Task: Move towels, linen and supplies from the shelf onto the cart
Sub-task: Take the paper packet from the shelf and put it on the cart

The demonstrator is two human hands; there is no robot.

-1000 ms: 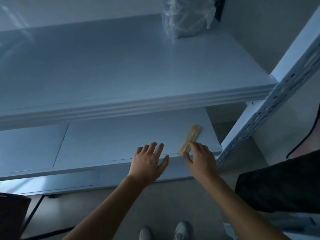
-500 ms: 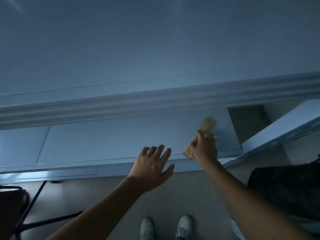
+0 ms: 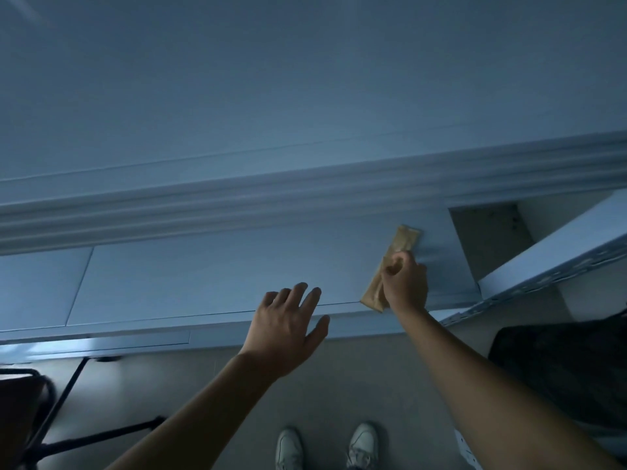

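A thin tan paper packet (image 3: 400,245) lies at the right front of the lower white shelf (image 3: 210,276). My right hand (image 3: 405,283) grips the packet around its middle, fingers curled over it, with one end sticking out toward the back and the other over the shelf's front edge. My left hand (image 3: 288,325) hovers to the left over the shelf's front edge, fingers spread and holding nothing.
The upper shelf board (image 3: 305,96) juts out above, its ribbed front edge (image 3: 305,195) overhanging the lower shelf. A perforated upright (image 3: 549,266) stands at the right. A dark cart frame (image 3: 51,401) shows at the lower left. My shoes (image 3: 325,446) are on the floor below.
My right hand moved from touching the packet's near end to closing around its middle. The view dropped closer under the upper shelf. My left hand stayed spread near the shelf edge.
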